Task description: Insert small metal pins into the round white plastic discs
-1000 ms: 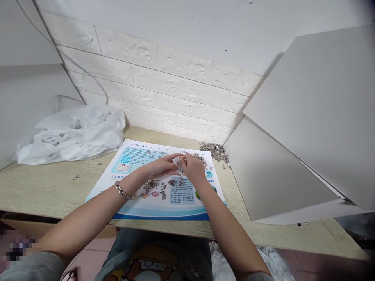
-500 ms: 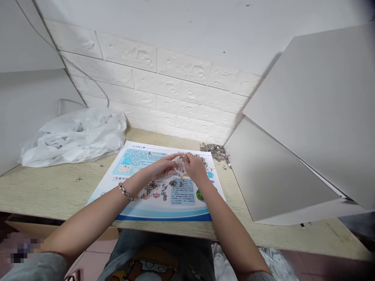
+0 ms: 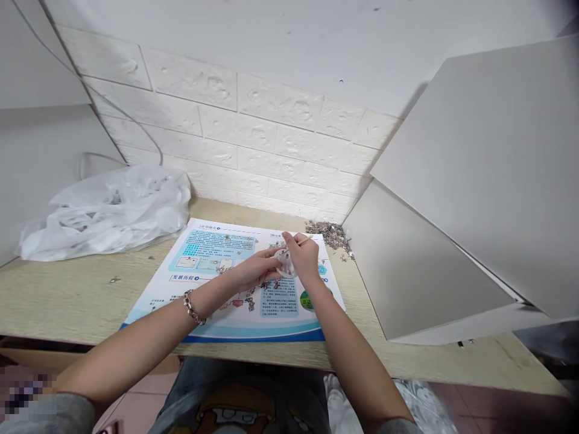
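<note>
My left hand [image 3: 256, 270] is closed on the edge of a small, round, translucent plastic piece [image 3: 285, 266], which it holds just above the printed sheet. Pinched in my right hand [image 3: 304, 259] is a thin, pale stick [image 3: 306, 239] whose rear end points up and to the right. Its tip is too small to make out against the plastic piece. Below the hands, small shiny metal pieces [image 3: 250, 301] lie in loose clusters on the sheet [image 3: 199, 328]. Some are partly hidden by my left hand and forearm.
A heap of small metal pieces [image 3: 332, 234] lies by the wall at the back right. A white plastic bag [image 3: 106, 211] with contents sits at the left. Grey-white panels [image 3: 429, 265] stand on the right, and a white brick-pattern wall [image 3: 253, 138] closes off the back.
The plastic piece has tilted flatter and come slightly lower. My right hand has turned so the stick now shows above it. The whole view has shifted a little.
</note>
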The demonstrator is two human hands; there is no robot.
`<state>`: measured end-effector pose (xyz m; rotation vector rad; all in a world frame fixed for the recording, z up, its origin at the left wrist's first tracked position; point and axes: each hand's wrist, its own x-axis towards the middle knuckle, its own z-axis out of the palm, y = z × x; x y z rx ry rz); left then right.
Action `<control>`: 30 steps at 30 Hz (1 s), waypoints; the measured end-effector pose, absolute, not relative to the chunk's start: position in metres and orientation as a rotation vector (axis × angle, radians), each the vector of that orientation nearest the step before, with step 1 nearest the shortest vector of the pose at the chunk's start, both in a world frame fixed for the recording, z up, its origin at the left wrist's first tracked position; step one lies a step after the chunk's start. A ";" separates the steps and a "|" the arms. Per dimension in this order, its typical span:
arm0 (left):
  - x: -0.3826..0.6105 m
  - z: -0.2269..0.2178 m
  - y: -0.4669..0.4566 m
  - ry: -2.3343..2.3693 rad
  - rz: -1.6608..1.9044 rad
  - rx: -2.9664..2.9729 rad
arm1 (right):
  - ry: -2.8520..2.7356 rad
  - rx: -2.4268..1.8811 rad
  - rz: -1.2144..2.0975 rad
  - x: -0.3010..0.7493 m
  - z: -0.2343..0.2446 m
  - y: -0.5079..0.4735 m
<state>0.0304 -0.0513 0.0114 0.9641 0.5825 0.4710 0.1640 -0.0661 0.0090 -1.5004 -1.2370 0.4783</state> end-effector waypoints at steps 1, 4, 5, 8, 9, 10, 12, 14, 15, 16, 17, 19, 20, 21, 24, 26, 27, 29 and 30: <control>0.029 0.013 -0.052 0.595 0.453 0.938 | -1.230 -1.514 0.462 0.164 0.009 -0.066; 0.027 0.017 -0.054 0.617 0.428 0.870 | -1.205 -1.506 0.458 0.164 0.010 -0.065; 0.027 0.018 -0.054 0.617 0.428 0.849 | -1.203 -1.500 0.459 0.164 0.010 -0.066; 0.028 0.018 -0.054 0.599 0.433 0.812 | -1.214 -1.508 0.451 0.164 0.010 -0.066; 0.028 0.018 -0.054 0.591 0.437 0.806 | -1.222 -1.518 0.449 0.164 0.010 -0.066; 0.028 0.017 -0.054 0.584 0.440 0.800 | -1.230 -1.526 0.448 0.164 0.010 -0.066; 0.028 0.017 -0.054 0.577 0.443 0.792 | -1.244 -1.535 0.446 0.165 0.010 -0.066; 0.028 0.016 -0.054 0.589 0.440 0.791 | -1.255 -1.535 0.437 0.165 0.010 -0.066; 0.028 0.016 -0.054 0.599 0.436 0.796 | -1.261 -1.536 0.427 0.165 0.010 -0.066; 0.027 0.015 -0.053 0.606 0.431 0.804 | -1.271 -1.538 0.415 0.165 0.010 -0.067; 0.027 0.015 -0.053 0.606 0.427 0.816 | -1.284 -1.541 0.399 0.164 0.010 -0.067; 0.027 0.014 -0.052 0.583 0.421 0.840 | -1.312 -1.544 0.371 0.163 0.010 -0.068; 0.026 0.013 -0.051 0.565 0.420 0.851 | -1.327 -1.545 0.363 0.163 0.010 -0.068; 0.026 0.013 -0.050 0.547 0.421 0.860 | -1.345 -1.545 0.354 0.162 0.010 -0.069; 0.026 0.013 -0.049 0.496 0.425 0.886 | -1.410 -1.551 0.303 0.160 0.008 -0.069; 0.025 0.014 -0.049 0.464 0.427 0.911 | -1.445 -1.561 0.243 0.159 0.008 -0.068; 0.025 0.015 -0.048 0.452 0.431 0.925 | -1.452 -1.567 0.220 0.158 0.008 -0.068; 0.024 0.016 -0.048 0.441 0.440 0.954 | -1.460 -1.573 0.192 0.157 0.009 -0.068; 0.024 0.016 -0.048 0.437 0.444 0.969 | -1.467 -1.570 0.181 0.156 0.009 -0.068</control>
